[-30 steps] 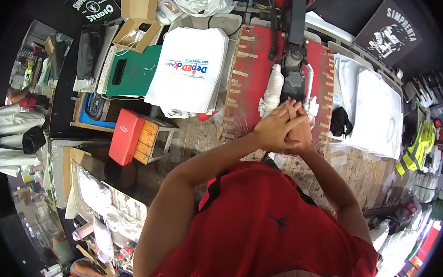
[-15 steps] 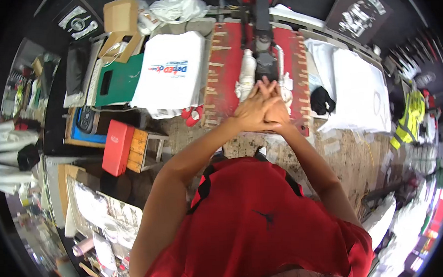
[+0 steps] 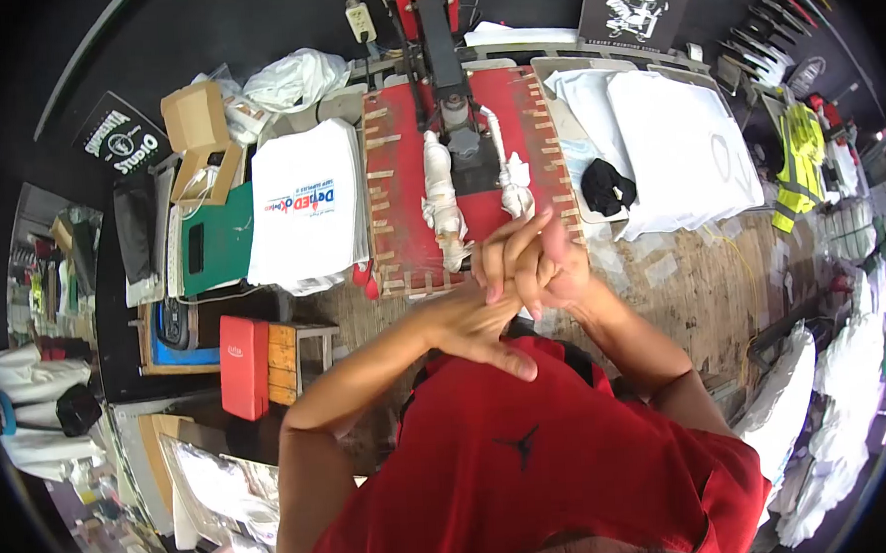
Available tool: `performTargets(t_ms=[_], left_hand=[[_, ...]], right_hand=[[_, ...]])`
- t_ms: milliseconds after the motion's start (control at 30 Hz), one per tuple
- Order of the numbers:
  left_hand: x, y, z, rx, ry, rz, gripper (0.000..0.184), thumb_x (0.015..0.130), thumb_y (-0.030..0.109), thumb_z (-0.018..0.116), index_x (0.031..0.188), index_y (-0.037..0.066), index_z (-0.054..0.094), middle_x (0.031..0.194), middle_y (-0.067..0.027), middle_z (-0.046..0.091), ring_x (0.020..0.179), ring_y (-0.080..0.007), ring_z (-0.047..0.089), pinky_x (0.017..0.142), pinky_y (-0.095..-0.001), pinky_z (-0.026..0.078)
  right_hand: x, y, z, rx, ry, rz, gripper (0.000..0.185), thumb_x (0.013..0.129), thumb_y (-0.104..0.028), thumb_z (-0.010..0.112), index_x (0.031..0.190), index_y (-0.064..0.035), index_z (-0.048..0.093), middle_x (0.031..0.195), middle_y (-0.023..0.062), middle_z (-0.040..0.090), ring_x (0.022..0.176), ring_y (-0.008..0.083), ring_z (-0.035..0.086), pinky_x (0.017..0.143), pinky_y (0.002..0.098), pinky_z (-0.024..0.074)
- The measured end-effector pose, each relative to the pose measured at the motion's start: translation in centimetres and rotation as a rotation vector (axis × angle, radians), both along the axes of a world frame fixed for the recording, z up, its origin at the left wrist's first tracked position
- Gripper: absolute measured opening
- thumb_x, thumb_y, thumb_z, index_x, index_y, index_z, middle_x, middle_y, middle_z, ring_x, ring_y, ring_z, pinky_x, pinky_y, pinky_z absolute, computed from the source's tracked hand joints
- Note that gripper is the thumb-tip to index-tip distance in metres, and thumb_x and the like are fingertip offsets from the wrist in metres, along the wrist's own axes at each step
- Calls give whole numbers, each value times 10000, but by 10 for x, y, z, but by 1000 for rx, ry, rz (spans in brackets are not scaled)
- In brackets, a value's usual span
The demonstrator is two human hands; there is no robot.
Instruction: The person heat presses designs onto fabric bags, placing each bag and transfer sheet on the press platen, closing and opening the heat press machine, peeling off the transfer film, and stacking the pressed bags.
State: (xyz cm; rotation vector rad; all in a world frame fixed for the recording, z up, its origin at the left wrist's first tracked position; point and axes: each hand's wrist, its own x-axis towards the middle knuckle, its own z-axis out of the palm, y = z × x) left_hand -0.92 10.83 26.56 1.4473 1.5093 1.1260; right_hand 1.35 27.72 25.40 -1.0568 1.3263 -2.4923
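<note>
My left hand [image 3: 480, 320] and my right hand [image 3: 560, 270] are clasped in front of my chest, with their fingers interlaced and closed round each other. The thumb of my left hand sticks out toward the red shirt [image 3: 444, 477]. No object shows between the palms. Just beyond the hands stands a heat press with a red platen [image 3: 396, 209] and two handles wrapped in white, the left handle [image 3: 441, 191] and the right handle [image 3: 514, 183]. The fingertips overlap the platen's near edge in view; whether they touch it is unclear.
Printed white sheets [image 3: 304, 199] lie left of the press, beside a green board [image 3: 231, 238] and an open cardboard box [image 3: 194, 119]. White fabric [image 3: 682, 144] and a black cloth [image 3: 607, 187] lie right. A red case [image 3: 244, 367] sits lower left.
The view has swung, so the press appears farther left and farther from my hands. Both hands have drawn back toward my body and twisted, still interlaced, and the left thumb now points outward.
</note>
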Motion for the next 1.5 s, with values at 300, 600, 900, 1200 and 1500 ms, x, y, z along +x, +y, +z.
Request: performTargets(t_ms=[300, 600, 900, 1200, 1500], left_hand=[[35, 4, -23, 497, -96, 304, 751, 860, 647, 617, 1152, -44, 578, 1357, -295, 449, 1340, -356, 404, 1152, -529, 262], [-40, -18, -25, 280, -896, 21, 638, 1066, 489, 302, 1083, 15, 729, 1025, -149, 676, 1197, -294, 523, 1099, -432, 344], [-77, 17, -120, 186, 18, 997, 414, 794, -130, 418, 1007, 48, 725, 938, -103, 723, 852, -187, 682, 752, -317, 533], [-86, 44, -167, 266, 627, 928, 86, 669, 9, 526, 618, 45, 468, 636, -151, 522, 628, -369, 545, 595, -484, 434], [-89, 47, -168, 208, 682, 906, 81, 684, -5, 504, 615, 27, 476, 617, -138, 514, 601, -339, 549, 587, -439, 453]], right_hand=[[31, 17, -34, -69, -375, 423, 556, 968, -479, 602, 1245, 4, 603, 1144, 204, 621, 1075, 239, 576, 992, 395, 410], [27, -17, -11, 1044, 323, -268, 689, 831, -365, 749, 1358, -20, 469, 1404, 348, 412, 1236, 399, 541, 1033, 420, 461], [-36, 46, -87, 1001, -15, -1138, 559, 745, 50, 594, 1297, -41, 583, 1129, 225, 658, 924, 329, 693, 816, 414, 562], [-66, 252, -232, 1745, -719, -1247, 843, 724, -277, 806, 1469, -262, 414, 1490, 289, 371, 1342, 492, 411, 1060, 535, 444], [-76, 282, -330, 1811, -606, -1406, 678, 798, -284, 734, 1422, -220, 477, 1387, 284, 440, 1183, 546, 486, 949, 599, 494]])
